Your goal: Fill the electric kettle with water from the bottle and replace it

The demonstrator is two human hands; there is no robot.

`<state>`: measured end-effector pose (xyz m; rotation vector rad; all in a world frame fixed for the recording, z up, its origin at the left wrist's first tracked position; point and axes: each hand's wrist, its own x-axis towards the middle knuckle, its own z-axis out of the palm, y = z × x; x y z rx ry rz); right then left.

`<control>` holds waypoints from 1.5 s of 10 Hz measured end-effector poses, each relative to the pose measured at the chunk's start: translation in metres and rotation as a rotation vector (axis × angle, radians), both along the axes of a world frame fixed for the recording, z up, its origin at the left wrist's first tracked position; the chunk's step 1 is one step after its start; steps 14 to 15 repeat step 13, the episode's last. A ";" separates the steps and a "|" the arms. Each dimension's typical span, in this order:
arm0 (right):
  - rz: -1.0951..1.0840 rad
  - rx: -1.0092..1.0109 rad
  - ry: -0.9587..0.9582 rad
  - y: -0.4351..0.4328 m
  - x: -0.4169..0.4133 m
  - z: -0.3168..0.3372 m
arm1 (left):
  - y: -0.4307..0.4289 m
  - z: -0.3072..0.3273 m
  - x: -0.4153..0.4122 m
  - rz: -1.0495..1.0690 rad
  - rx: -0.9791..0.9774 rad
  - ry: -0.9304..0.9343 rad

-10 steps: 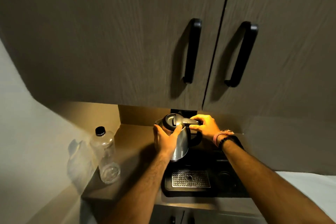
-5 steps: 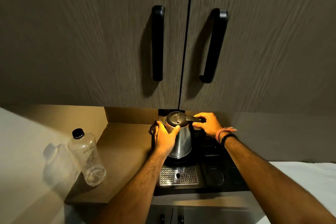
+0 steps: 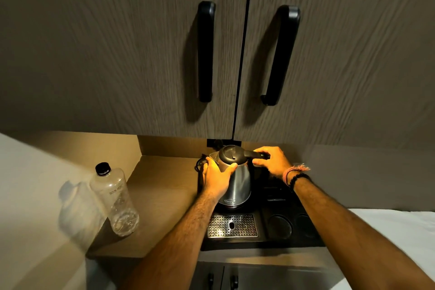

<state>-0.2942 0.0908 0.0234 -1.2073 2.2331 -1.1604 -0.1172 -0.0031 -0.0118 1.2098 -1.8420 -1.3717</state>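
Kettle (image 3: 235, 179) upright on black tray (image 3: 294, 235) — left hand (image 3: 217, 178) cups body, right hand (image 3: 270, 161) grips handle; bottle (image 3: 115, 202) capped, seemingly near-empty.

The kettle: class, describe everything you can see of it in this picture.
The kettle looks like brushed steel, with a dark domed lid, a dark handle reaching right and a spout pointing left. A small logo sits low on its front. It stands upright at the back of a dark tray, behind the perforated drip grille. The lid looks shut. The left hand wraps its body near the spout; the right hand grips the handle. Its base is hard to see.
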 end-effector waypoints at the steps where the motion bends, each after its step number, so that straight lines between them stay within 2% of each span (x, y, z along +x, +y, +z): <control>1: -0.015 -0.012 -0.028 -0.002 0.002 -0.001 | -0.001 -0.006 0.003 -0.002 0.002 0.011; 3: -0.033 0.022 0.018 0.000 0.005 -0.003 | 0.000 -0.014 0.007 -0.047 0.034 0.034; 4: -0.058 0.055 0.116 0.004 0.013 -0.008 | -0.001 -0.013 0.017 -0.093 -0.055 -0.046; 6: -0.115 0.038 0.473 0.028 0.033 -0.024 | -0.016 -0.001 0.044 -0.254 -0.550 -0.432; 7: -0.117 0.110 0.558 0.031 0.036 -0.029 | -0.021 0.008 0.048 -0.297 -0.714 -0.571; 8: -0.178 0.163 0.558 0.028 0.041 -0.028 | -0.020 0.013 0.051 -0.317 -0.826 -0.675; 10: -0.274 0.179 0.473 0.032 0.045 -0.031 | -0.013 0.017 0.058 -0.349 -0.824 -0.729; 12: -0.243 0.252 0.417 0.037 0.049 -0.015 | -0.002 0.025 0.070 -0.364 -0.831 -0.797; 13: -0.209 0.389 0.458 0.043 0.051 -0.011 | 0.003 0.029 0.079 -0.341 -0.831 -0.784; 15: -0.209 0.389 0.458 0.043 0.051 -0.011 | 0.003 0.029 0.079 -0.341 -0.831 -0.784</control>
